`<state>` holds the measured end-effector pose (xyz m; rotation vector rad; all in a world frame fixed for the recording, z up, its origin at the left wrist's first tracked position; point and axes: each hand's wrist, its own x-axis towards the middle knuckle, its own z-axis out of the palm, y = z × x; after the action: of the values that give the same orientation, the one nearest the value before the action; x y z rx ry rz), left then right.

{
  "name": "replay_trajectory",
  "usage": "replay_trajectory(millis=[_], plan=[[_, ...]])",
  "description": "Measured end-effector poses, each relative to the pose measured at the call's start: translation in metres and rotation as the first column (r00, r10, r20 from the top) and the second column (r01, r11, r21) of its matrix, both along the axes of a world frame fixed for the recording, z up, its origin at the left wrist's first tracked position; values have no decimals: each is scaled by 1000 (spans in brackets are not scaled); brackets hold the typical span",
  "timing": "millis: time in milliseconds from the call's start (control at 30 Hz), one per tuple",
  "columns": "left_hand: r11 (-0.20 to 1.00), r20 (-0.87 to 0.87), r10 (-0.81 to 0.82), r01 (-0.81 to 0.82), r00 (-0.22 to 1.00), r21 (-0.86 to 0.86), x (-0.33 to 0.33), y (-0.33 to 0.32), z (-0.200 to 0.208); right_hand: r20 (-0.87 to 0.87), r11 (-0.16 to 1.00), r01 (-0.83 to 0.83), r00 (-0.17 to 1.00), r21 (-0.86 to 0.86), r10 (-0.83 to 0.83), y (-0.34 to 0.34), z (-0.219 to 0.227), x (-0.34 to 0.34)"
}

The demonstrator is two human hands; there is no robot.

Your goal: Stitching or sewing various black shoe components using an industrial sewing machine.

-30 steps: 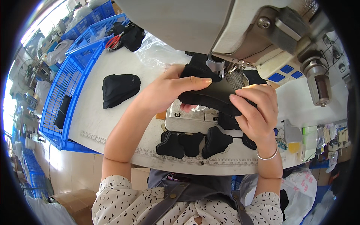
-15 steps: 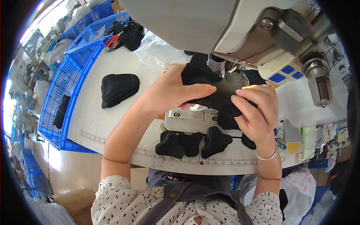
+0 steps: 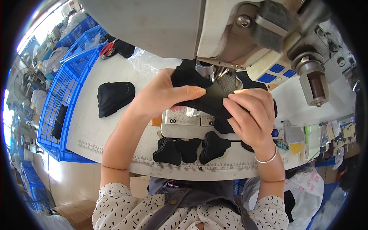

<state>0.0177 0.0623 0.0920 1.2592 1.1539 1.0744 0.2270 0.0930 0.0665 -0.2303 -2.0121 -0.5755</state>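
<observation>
Both hands grip a black fabric piece [image 3: 188,78] at the needle area of a sewing machine [image 3: 153,28]. My left hand [image 3: 163,94] clasps its left side, thumb lying on top and the other fingers mostly hidden beneath. At the right edge my right hand [image 3: 253,115] pinches the cloth between thumb and fingertips. The piece reaches under the metal presser foot area [image 3: 209,71]; the needle itself cannot be made out. A grey textured patch [image 3: 228,83] shows between the hands, close to the foot. Small stacks of black fabric pieces [image 3: 214,147] lie in front of the machine bed [image 3: 184,128].
Further left lies a larger stack of black pieces [image 3: 115,97]. A blue basket [image 3: 63,115] borders the table's left side, with red-handled scissors [image 3: 109,49] behind. A printed ruler [image 3: 153,161] follows the front edge. A thread spool [image 3: 316,82] stands at the right.
The whole view has shifted slightly, so the machine appears larger and further left. Both hands keep their hold on the black fabric piece, with little visible change in grip.
</observation>
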Motion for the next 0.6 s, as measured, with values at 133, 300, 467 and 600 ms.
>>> replay_trajectory(millis=[133,300,467,600], plan=[[989,-17,-149,148,989,-11,-8,11,5,-4,1000,11,1000,-7,-11,0,-1,-3],[993,-67,-100,104,993,63,-8,16,9,-1,998,47,999,-36,-47,-4,-3,-5],[977,-129,-215,213,968,-30,-14,28,17,-16,998,55,998,-24,-56,-5,-4,-9],[961,-103,-273,275,956,6,-22,40,16,-20,997,71,997,-11,-71,-7,-6,-12]])
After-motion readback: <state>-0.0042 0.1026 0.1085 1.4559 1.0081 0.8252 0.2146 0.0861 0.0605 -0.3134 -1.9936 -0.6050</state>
